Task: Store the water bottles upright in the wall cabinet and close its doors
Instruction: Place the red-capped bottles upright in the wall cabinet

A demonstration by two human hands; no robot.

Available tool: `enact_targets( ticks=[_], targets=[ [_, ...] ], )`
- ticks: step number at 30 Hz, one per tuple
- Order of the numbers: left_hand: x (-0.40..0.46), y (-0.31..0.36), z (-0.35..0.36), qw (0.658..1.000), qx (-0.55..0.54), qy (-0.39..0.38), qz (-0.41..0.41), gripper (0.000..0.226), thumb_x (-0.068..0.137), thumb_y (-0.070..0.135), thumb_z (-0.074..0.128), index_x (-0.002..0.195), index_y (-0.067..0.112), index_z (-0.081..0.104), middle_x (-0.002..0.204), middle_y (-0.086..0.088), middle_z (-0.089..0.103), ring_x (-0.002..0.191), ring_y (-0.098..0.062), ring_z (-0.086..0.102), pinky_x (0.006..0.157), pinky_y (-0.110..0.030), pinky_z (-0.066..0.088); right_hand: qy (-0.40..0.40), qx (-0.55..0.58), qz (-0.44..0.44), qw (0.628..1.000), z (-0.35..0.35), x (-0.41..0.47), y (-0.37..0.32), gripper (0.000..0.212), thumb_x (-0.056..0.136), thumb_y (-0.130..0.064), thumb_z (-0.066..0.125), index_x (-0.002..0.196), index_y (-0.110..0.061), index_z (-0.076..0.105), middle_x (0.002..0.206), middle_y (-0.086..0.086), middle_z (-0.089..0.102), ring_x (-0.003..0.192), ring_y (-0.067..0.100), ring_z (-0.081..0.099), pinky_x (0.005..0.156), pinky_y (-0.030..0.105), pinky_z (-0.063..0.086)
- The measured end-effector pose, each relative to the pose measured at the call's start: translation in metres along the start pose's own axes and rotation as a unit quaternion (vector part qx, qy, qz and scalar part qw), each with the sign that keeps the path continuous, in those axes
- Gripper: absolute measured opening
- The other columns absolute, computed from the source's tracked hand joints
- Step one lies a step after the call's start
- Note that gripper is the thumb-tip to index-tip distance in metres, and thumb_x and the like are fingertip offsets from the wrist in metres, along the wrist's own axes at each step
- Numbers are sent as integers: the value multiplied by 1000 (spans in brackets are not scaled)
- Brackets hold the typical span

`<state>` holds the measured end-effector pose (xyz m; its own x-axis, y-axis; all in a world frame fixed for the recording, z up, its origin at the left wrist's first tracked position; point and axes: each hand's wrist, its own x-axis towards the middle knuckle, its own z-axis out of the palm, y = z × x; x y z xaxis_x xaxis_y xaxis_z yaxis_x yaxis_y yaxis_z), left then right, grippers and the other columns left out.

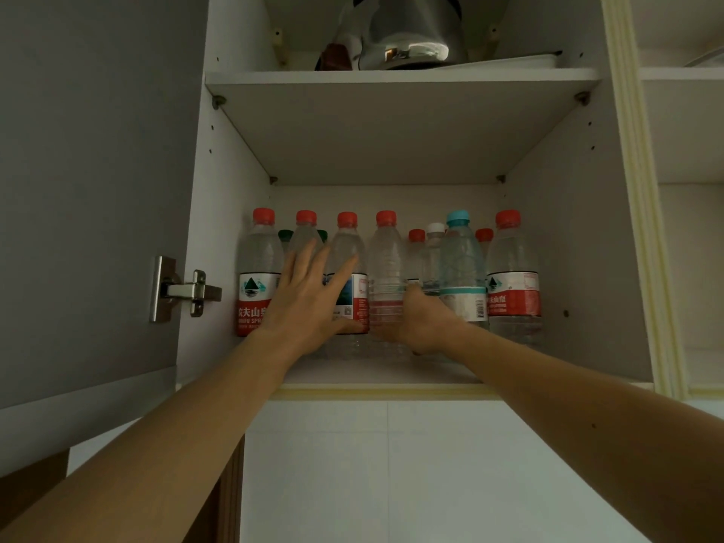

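— While the water bottles (513,276) stand upright along the lower shelf (376,372) of the wall cabinet (568,229), what's your left hand (309,303) doing?
— Fingers straight, flat against the front bottles.
— Your right hand (425,321)?
— It grips the unlabelled bottle (386,284) mid-shelf.

Dim, flat light w/ a grey-green cast. Cabinet interior (391,143) is the brightest zone; light prob. comes from behind the camera. The open door (90,182) left of it sits in grey shade. Kettle (411,37) on the shelf above shows a small glare spot, its top dark. Wide-angle bend: edges right of the cabinet bow. Forearms below it look soft; bottle labels (252,303) inside are fairly sharp.
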<state>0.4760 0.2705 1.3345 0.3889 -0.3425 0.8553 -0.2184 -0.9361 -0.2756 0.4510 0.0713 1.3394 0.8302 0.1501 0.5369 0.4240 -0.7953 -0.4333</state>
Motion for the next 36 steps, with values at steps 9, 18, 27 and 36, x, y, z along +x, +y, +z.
enact_targets(
  ticks=[9,18,27,36],
  targets=[
    [-3,5,-16,993,-97,64,-3,94,83,47,76,157,12,30,163,-15,24,151,-33,17,123,-50,16,216,-55,-156,962,-49,-63,11,7,99,-22,60,105,-20,63,97,-5,63,81,9,61,72,25,54],
    [13,61,-46,947,-307,94,-10,91,80,67,60,153,22,30,154,-5,32,136,-18,36,110,-37,33,281,-69,-46,956,-72,-94,72,65,95,-31,65,150,-22,32,143,7,36,125,28,46,99,45,52],
    [54,143,-29,872,-486,-44,-37,101,82,34,83,156,31,14,143,9,45,123,-8,51,99,-31,47,187,60,30,980,-70,-84,89,88,96,-31,67,157,-34,4,136,8,56,111,27,62,97,50,54],
    [58,161,-20,863,-493,-73,-81,104,77,18,85,155,30,16,121,0,63,107,-19,66,95,-49,56,232,-48,50,970,-65,-91,88,88,94,-38,67,154,-34,3,137,9,49,118,32,58,96,52,54]
  ],
)
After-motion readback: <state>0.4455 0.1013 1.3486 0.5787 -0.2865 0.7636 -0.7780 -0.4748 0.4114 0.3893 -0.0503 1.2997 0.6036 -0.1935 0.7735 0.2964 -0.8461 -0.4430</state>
